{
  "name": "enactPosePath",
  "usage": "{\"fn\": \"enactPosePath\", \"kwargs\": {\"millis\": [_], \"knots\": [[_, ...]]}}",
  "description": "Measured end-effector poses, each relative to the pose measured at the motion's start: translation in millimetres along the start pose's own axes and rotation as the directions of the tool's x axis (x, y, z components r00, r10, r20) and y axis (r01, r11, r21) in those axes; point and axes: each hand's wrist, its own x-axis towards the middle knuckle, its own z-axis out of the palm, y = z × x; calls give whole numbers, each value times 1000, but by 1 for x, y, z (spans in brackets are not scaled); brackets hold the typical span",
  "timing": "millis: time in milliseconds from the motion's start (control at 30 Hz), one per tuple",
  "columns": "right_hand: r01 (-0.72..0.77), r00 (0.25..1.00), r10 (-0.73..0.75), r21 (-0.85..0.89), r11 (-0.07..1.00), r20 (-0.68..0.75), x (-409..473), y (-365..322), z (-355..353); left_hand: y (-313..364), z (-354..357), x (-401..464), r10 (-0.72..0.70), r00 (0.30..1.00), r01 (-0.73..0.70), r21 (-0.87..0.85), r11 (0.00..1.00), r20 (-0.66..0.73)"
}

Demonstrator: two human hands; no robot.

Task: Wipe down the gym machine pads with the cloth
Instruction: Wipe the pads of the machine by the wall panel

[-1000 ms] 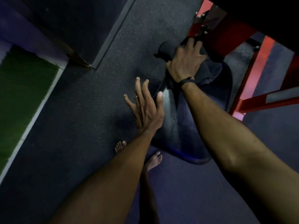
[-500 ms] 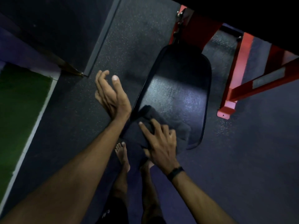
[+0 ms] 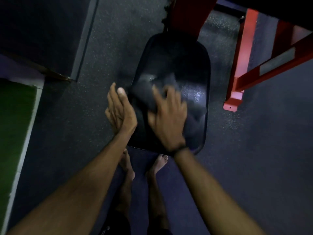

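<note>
Pressing the cloth [image 3: 149, 94] flat on the pad [image 3: 191, 73] near its left edge, our right hand [image 3: 167, 121] is spread — left hand [image 3: 120, 111] open, empty; the cloth could bunch and skip patches.

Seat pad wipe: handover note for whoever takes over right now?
Right hand: fingers spread flat on the dark cloth, pressing it to the black seat pad; motion-blurred, mid-stroke.
Left hand: open, holding nothing, at the pad's left edge.
Cloth: on the pad's near-left part.
Done: sheen on the pad's middle to the right of the cloth suggests it has been wiped; not certain.
Left: the far end by the red frame, the near edge, then any other pads (none in view).
</note>
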Motion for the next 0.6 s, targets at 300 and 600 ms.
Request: {"fn": "enactPosePath", "kwargs": {"millis": [300,600], "knots": [[-421,905,418,-39,906,-78,57,81,-17,4,6,1,62,996,-40,325,945,-57],[-376,927,375,81,923,33,11,83,-29,6,7,2,54,998,-33,412,910,-39]]}}
